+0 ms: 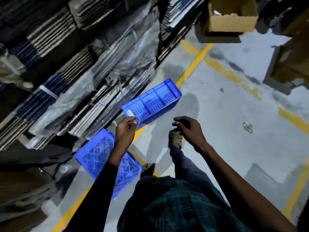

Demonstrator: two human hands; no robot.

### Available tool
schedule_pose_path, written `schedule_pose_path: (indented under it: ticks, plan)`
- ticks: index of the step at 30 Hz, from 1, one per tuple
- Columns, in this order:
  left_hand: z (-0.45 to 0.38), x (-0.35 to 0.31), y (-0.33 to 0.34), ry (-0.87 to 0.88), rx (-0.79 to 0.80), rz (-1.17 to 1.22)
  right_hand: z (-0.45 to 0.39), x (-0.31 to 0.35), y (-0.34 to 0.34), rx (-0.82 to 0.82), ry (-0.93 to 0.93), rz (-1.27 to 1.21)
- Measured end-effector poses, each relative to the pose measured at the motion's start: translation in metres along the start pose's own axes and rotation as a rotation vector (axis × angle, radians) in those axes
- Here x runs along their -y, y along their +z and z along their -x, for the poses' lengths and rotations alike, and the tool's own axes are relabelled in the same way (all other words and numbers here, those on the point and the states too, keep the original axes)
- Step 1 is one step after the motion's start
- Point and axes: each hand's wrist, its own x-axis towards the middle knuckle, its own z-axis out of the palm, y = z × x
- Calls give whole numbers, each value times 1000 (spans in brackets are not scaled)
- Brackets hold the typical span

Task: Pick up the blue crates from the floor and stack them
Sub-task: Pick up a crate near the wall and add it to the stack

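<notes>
Two blue slotted crates lie by the stacked goods. The farther blue crate (153, 101) stands tilted on its side against the stacks, ribbed wall facing me. My left hand (125, 131) reaches to its near corner, with curled fingertips pinching that corner's edge. The nearer blue crate (98, 158) lies on the floor with its slotted face toward me, and my left forearm covers part of it. My right hand (187, 128) hovers to the right of the farther crate, fingers loosely curled and holding nothing.
Tall stacks of flattened cartons wrapped in plastic (93, 67) fill the left side. An open cardboard box (230, 19) sits at the top right and another carton (294, 64) at the right edge. Yellow lines (194, 64) cross the grey floor. My sandalled foot (175, 139) is below my right hand.
</notes>
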Motion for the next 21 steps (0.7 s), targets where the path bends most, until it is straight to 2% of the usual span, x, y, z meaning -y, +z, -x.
schedule_pose_path:
  ticks: [6,10,14,16,19,21]
  plan:
    - [-79,19,22,-148,-110,-32,-138,17,4,179,-65,222]
    - [-145,46,40,-176,-156,-59,-239,19,22,285,-93,336]
    - [-221,86,59,-198,-187,-127,-339,-14,58,315,-206,587]
    - [-257,106,71,-212,-155,-174,-376,-43,80,342,-213,640]
    - [-307,145,84,-239,-88,-207,-422,-87,119,477,-243,776]
    - [-338,185,90,-219,-51,-269,-454,-116,146,487,-288,799]
